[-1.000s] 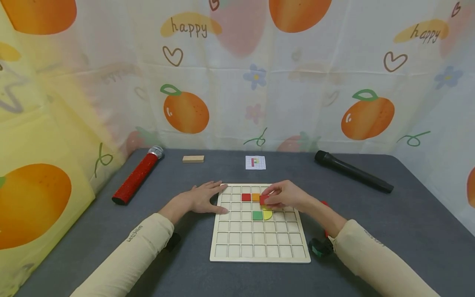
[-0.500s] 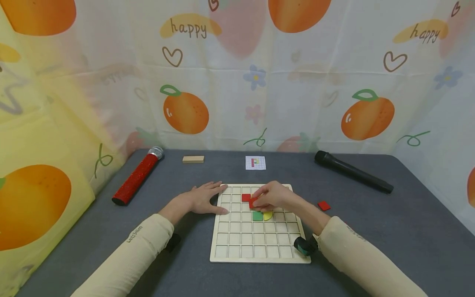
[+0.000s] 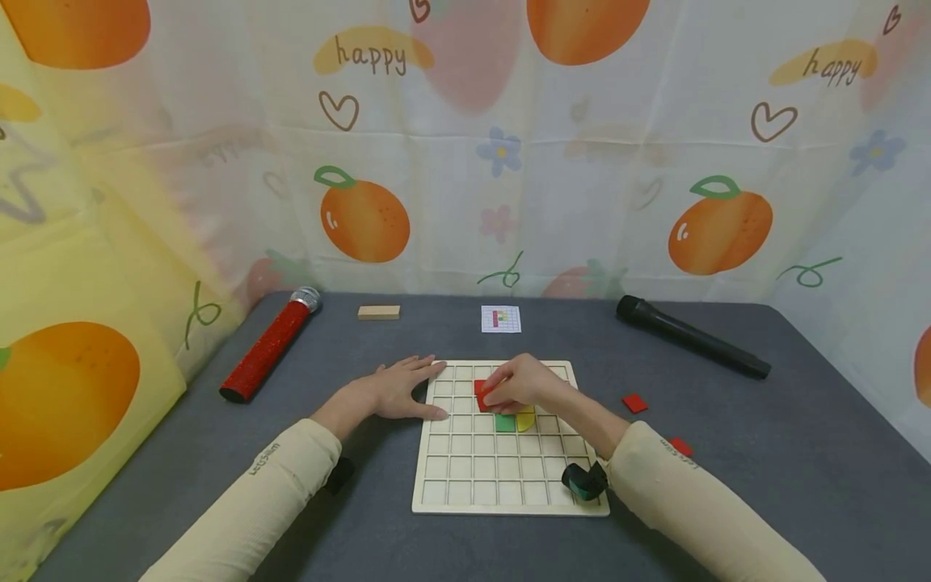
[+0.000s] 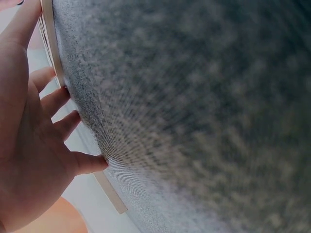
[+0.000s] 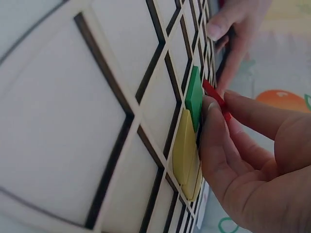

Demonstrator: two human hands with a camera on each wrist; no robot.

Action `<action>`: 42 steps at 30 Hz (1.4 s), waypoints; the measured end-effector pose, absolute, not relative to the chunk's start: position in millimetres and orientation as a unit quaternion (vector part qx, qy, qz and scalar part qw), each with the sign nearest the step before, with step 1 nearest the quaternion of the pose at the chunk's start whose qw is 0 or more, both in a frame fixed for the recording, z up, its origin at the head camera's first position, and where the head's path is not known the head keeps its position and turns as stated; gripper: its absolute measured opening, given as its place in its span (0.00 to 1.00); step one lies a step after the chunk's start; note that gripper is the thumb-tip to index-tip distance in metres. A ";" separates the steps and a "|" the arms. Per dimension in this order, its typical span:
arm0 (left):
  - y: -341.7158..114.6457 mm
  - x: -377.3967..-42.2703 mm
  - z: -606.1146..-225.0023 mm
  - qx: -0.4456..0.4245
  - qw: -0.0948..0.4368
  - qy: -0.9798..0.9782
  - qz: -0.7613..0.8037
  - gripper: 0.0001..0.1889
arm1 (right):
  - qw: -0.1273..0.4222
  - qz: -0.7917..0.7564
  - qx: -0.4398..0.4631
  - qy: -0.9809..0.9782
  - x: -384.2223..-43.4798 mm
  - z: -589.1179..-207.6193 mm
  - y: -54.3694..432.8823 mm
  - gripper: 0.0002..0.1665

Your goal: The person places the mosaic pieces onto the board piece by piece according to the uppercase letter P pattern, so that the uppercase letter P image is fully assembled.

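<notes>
A pale wooden grid board (image 3: 509,469) lies in front of me. My left hand (image 3: 396,392) rests at its left edge, fingers spread, thumb on the frame; the left wrist view shows fingertips along that edge. My right hand (image 3: 529,383) pinches a red square tile (image 5: 217,99) between thumb and fingers, tilted close over the grid. Just behind the held tile, another red tile (image 3: 478,385) sits in a cell. A green square tile (image 3: 504,423) and a yellow rounded tile (image 3: 525,419) sit nearer me, under the right hand. The orange tile is hidden by that hand.
Two loose red tiles, one farther back (image 3: 635,402) and one partly behind the right sleeve (image 3: 681,446), lie right of the board. Behind it are a small wooden block (image 3: 378,312) and a printed grid card (image 3: 500,318). A red microphone (image 3: 265,352) and black microphone (image 3: 691,335) flank them.
The right hand has carried the red tile leftward across the board, covering the orange tile. Its arm has uncovered the loose red tiles on the right. The left hand has stayed put.
</notes>
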State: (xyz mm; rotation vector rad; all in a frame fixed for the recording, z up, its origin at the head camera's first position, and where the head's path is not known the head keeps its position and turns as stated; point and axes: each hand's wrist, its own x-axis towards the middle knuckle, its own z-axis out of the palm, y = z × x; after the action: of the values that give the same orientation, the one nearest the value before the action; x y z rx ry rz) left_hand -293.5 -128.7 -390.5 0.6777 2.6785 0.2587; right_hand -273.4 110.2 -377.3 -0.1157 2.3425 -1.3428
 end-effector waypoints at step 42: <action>-130.4 -295.1 -392.2 0.249 0.184 0.947 0.089 0.50 | 0.227 -0.516 -0.195 0.803 -280.8 -369.4 205.5 0.29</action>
State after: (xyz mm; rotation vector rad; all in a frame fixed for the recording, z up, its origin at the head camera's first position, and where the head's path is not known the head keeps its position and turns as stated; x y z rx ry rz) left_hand -295.1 -130.4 -392.2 0.7013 2.6689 0.2522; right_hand -280.8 205.5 -369.4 -0.5376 2.2116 -1.4209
